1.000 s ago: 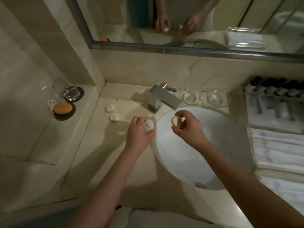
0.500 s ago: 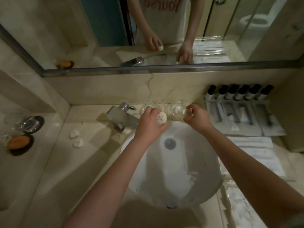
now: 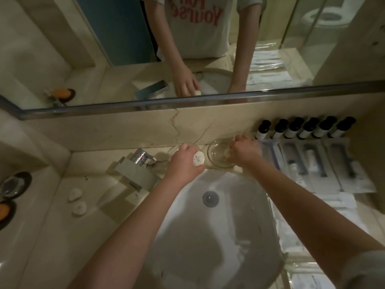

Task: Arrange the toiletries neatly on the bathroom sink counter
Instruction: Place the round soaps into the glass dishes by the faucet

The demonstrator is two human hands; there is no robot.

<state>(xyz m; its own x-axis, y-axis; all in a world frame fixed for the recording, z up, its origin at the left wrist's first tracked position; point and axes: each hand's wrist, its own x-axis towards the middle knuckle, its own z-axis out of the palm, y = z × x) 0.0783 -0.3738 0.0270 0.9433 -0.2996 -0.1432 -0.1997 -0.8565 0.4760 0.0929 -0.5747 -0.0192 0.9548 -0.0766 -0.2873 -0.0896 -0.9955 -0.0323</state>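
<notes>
My left hand grips a small round white soap with a printed label, held above the back rim of the white sink, over a glass dish that it mostly hides. My right hand reaches into a second clear glass dish behind the basin, its fingers curled on a small pale item that I can barely see. Two more round white soaps lie on the counter left of the chrome faucet.
Several small dark-capped bottles line the back wall at right, with packaged amenities in front of them. Folded white towels lie right of the sink. An orange object on a dark coaster and a glass sit far left.
Both hands moved from over the sink's front left to the glass dishes behind the basin. My right hand lowered its pale item into the right dish; the view shifted rightward.
</notes>
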